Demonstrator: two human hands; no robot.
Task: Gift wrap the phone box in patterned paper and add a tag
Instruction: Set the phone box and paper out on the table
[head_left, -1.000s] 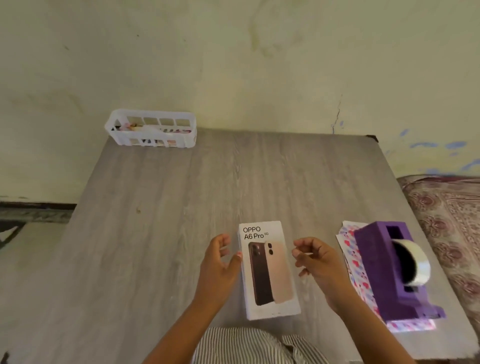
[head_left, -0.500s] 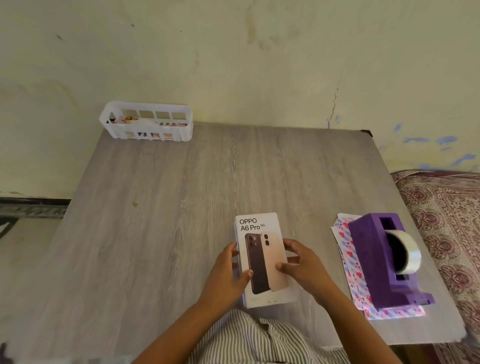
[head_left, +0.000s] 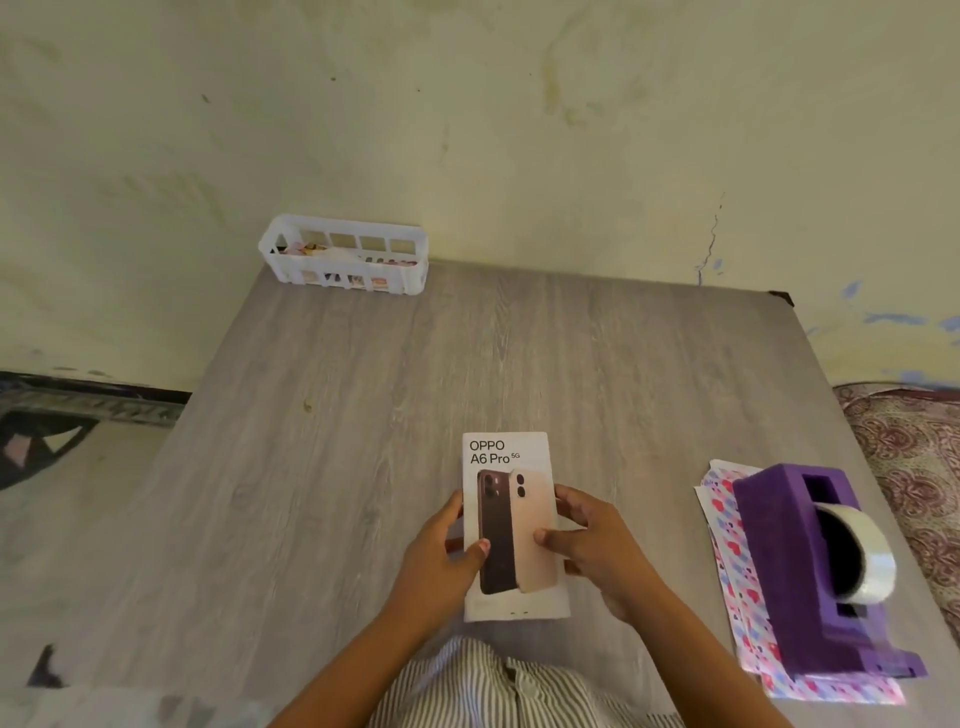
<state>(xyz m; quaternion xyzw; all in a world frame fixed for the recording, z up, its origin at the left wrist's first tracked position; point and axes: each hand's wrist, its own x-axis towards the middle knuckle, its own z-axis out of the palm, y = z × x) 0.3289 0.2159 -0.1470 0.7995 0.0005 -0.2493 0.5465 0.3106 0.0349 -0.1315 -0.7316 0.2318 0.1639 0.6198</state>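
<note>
Opening step: left hand (head_left: 441, 551) and right hand (head_left: 597, 540) each grip phone box (head_left: 511, 525), unwrapped, on tabletop (head_left: 363, 415). Next likely: fetch patterned paper (head_left: 727, 571), right of right grip, pinned under tape dispenser (head_left: 800, 566).

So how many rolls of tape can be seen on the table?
1. The tape roll sits in the purple dispenser at the table's right edge. The white basket may hide more.

The tape dispenser (head_left: 810, 571) is covering most of the patterned paper (head_left: 727, 525); the far basket's (head_left: 345, 257) contents are staying too small to identify.
</note>
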